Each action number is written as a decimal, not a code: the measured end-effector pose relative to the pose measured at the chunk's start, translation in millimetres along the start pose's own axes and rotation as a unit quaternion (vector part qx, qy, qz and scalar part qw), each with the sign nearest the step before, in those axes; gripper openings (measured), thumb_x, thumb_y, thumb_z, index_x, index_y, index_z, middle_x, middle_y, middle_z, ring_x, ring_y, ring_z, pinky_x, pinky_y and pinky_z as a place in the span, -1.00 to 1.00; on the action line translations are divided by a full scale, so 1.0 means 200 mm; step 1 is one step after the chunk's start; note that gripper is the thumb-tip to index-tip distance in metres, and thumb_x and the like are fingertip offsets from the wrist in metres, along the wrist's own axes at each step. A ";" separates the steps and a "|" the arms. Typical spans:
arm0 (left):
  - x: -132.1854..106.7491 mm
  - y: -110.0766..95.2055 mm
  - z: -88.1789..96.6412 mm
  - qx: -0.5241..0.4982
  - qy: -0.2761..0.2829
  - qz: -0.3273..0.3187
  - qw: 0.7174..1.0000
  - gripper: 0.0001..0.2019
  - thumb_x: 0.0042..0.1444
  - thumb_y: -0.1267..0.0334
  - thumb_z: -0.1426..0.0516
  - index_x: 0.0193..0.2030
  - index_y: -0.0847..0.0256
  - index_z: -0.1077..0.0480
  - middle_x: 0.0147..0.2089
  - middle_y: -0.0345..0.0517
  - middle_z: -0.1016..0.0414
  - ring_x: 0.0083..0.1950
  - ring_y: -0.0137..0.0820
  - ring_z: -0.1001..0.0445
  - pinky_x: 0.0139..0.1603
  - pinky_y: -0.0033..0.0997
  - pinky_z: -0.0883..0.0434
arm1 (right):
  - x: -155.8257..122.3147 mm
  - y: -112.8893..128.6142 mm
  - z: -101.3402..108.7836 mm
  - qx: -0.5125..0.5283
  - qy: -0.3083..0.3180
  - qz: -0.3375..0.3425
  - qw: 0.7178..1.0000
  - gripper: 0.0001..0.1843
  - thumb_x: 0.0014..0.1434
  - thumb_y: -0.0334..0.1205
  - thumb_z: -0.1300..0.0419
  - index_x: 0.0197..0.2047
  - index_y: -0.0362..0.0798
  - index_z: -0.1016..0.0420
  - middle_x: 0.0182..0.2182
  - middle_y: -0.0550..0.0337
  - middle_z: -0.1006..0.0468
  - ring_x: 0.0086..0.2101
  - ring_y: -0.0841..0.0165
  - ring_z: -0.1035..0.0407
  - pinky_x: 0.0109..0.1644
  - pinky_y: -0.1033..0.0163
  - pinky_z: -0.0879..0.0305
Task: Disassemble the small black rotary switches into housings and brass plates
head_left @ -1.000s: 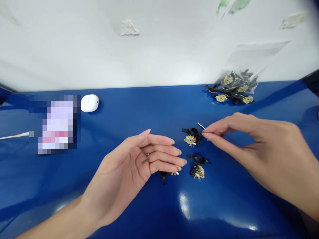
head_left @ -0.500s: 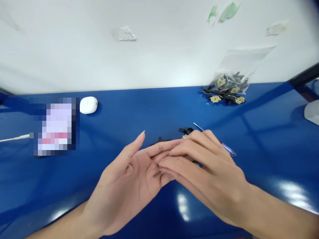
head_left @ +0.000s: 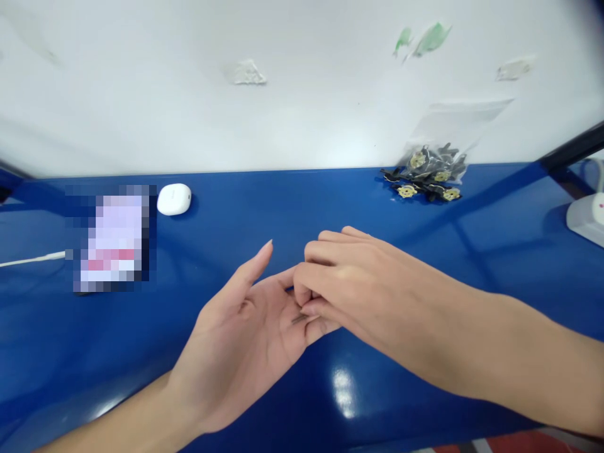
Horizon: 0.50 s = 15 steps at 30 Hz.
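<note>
My left hand [head_left: 250,343] lies palm up with the thumb raised and the fingers stretched out, their tips hidden behind the other hand. Across the base of its fingers rests a small thin dark sliver [head_left: 299,319], too small to name. Over those fingers, my right hand [head_left: 358,283] is bent with index finger and thumb pressed together by the end of the sliver. Whatever is between its fingertips is hidden.
Black parts with brass-coloured discs [head_left: 427,182] lie at the back right, some in a clear plastic bag [head_left: 457,126]. A blurred-out phone [head_left: 116,236] with a white cable [head_left: 35,259] and a white earbud case [head_left: 174,199] are at left. White device [head_left: 587,217] at far right.
My right hand has moved up and curled its fingers more, pinching at my left palm. The screwdriver and black parts seen behind the hands are now hidden. The view has shifted slightly.
</note>
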State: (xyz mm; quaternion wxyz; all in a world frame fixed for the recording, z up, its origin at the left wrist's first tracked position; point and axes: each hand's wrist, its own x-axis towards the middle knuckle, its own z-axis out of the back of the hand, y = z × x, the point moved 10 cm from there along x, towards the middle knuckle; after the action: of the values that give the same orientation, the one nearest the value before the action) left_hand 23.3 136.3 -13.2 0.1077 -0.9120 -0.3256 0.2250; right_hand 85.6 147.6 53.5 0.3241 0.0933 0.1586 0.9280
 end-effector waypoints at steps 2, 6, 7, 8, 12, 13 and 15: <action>0.00 0.00 0.00 -0.006 -0.002 0.001 1.000 -0.39 0.67 -0.11 0.00 -0.21 0.28 -0.65 -0.14 0.11 -0.66 0.20 -0.05 -0.73 0.31 -0.19 -0.66 | 0.01 -0.01 0.00 0.020 0.016 0.007 1.000 -0.67 0.18 -0.63 -0.29 -0.16 0.02 -0.50 -0.17 0.17 -0.62 -0.20 0.23 -0.43 0.00 0.02 -0.38; -0.01 0.00 0.02 -0.012 -0.011 0.006 1.000 -0.41 0.64 -0.14 -0.05 0.08 0.40 -0.69 0.02 0.22 -0.74 0.29 0.00 -0.73 0.42 -0.12 -0.63 | 0.00 -0.09 0.05 0.091 0.010 -0.021 0.996 -0.79 0.56 -0.40 -0.17 -0.11 0.05 -0.57 -0.13 0.18 -0.69 -0.20 0.27 -0.50 -0.10 0.13 -0.38; -0.01 -0.01 0.02 -0.012 -0.014 0.005 1.000 -0.39 0.64 -0.14 -0.05 0.19 0.44 -0.67 0.11 0.28 -0.75 0.35 0.03 -0.71 0.46 -0.09 -0.61 | -0.01 -0.12 0.09 0.111 -0.007 -0.040 0.993 -0.79 0.61 -0.31 -0.17 -0.09 0.07 -0.59 -0.14 0.20 -0.70 -0.22 0.29 -0.51 -0.15 0.15 -0.37; -0.01 -0.02 0.02 -0.010 -0.016 0.003 1.000 -0.36 0.64 -0.14 -0.05 0.28 0.48 -0.64 0.21 0.35 -0.75 0.41 0.06 -0.68 0.50 -0.07 -0.58 | -0.04 -0.16 0.14 0.127 -0.032 -0.067 0.989 -0.81 0.64 -0.22 -0.18 -0.07 0.09 -0.60 -0.15 0.23 -0.71 -0.25 0.31 -0.51 -0.19 0.17 -0.36; -0.01 -0.06 0.04 -0.006 -0.041 -0.019 0.999 -0.31 0.67 -0.09 -0.02 0.44 0.62 -0.53 0.38 0.55 -0.68 0.52 0.19 -0.61 0.53 0.02 -0.57 | -0.21 -0.39 0.28 0.089 -0.138 -0.199 0.966 -0.80 0.61 -0.01 -0.27 -0.07 0.13 -0.62 -0.12 0.23 -0.73 -0.22 0.25 -0.53 -0.17 0.12 -0.38; -0.01 -0.07 0.05 -0.008 -0.052 -0.026 0.998 -0.32 0.67 -0.06 -0.01 0.45 0.63 -0.52 0.38 0.57 -0.68 0.51 0.20 -0.62 0.52 0.03 -0.59 | -0.25 -0.41 0.28 0.086 -0.144 -0.195 0.966 -0.76 0.59 0.08 -0.29 -0.06 0.14 -0.63 -0.11 0.21 -0.74 -0.20 0.21 -0.53 -0.16 0.10 -0.40; -0.01 -0.09 0.07 -0.013 -0.074 -0.036 0.996 -0.35 0.68 -0.02 -0.01 0.42 0.63 -0.56 0.36 0.58 -0.69 0.46 0.18 -0.67 0.47 0.01 -0.64 | -0.32 -0.47 0.21 0.094 -0.132 -0.201 0.966 -0.71 0.59 0.12 -0.27 -0.07 0.13 -0.64 -0.09 0.13 -0.73 -0.18 0.12 -0.54 -0.13 0.04 -0.42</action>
State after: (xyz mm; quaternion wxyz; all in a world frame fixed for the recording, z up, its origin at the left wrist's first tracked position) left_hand 6.1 149.6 -18.6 0.0792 -0.8817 -0.3686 0.2837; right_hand 200.3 187.8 55.6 0.5115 0.2115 0.2166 0.8042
